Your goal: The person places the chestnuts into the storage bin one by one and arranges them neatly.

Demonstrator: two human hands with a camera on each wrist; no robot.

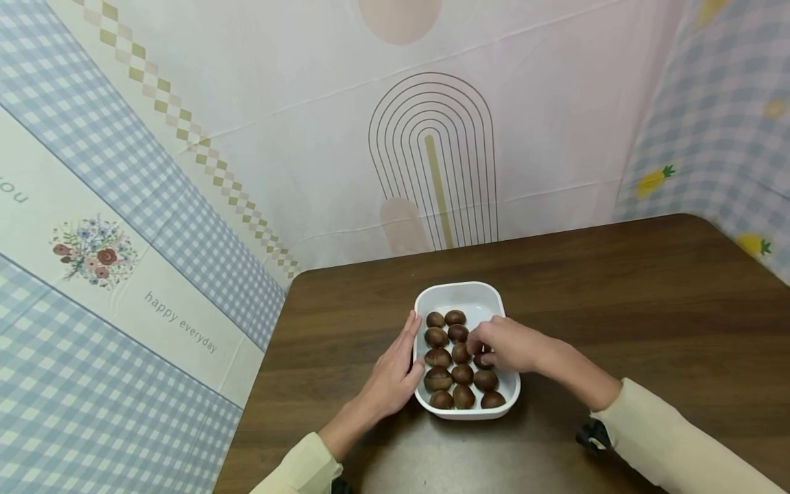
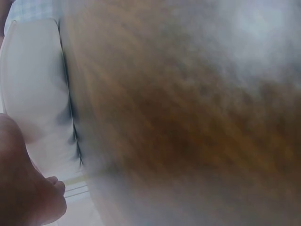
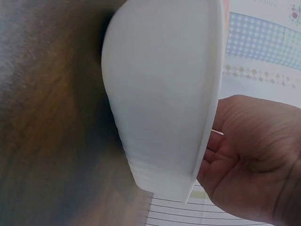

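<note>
A white rectangular dish (image 1: 465,415) sits on the table, with several brown chestnuts (image 1: 438,377) lying in rows inside it. My left hand (image 1: 390,376) rests along the dish's left side, fingers straight and thumb by the rim. My right hand (image 1: 511,345) reaches over the right rim, its thumb and fingers round a chestnut (image 1: 483,361) in the right-hand column; the fingers partly hide that nut. In the right wrist view the dish's outer wall (image 3: 160,94) covers the fingertips. The left wrist view shows the dish wall (image 2: 37,75) beside part of the left hand (image 2: 28,188).
The dark wooden table (image 1: 592,295) spreads out on both sides of the dish. Behind it hangs a pale printed cloth (image 1: 296,158), with blue checked cloth (image 1: 185,219) to the left and another checked cloth (image 1: 710,137) at the right.
</note>
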